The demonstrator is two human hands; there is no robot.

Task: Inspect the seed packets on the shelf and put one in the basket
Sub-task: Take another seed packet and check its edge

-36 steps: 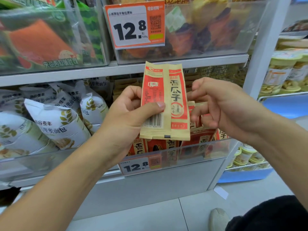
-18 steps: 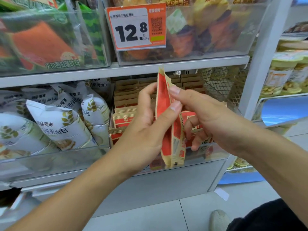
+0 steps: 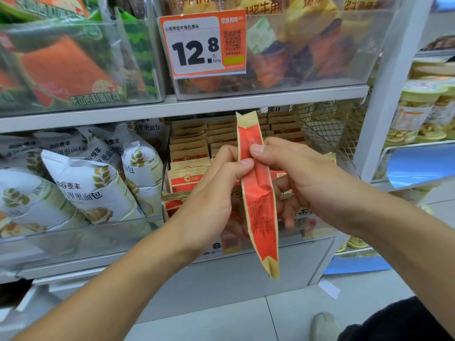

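Packet (image 3: 258, 193) held edge-on, upright before the shelf (image 3: 172, 108). Left hand (image 3: 211, 193) and right hand (image 3: 302, 178) both pinch its upper half; lower fingers probably curled behind.

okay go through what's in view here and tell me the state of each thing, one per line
seed packet: sealed, held upright, narrow side toward camera
left hand: pinches the packet
right hand: pinches the packet
shelf packets: stacked in rows in their bin
white bread bags: sealed, leaning in the neighbouring bin
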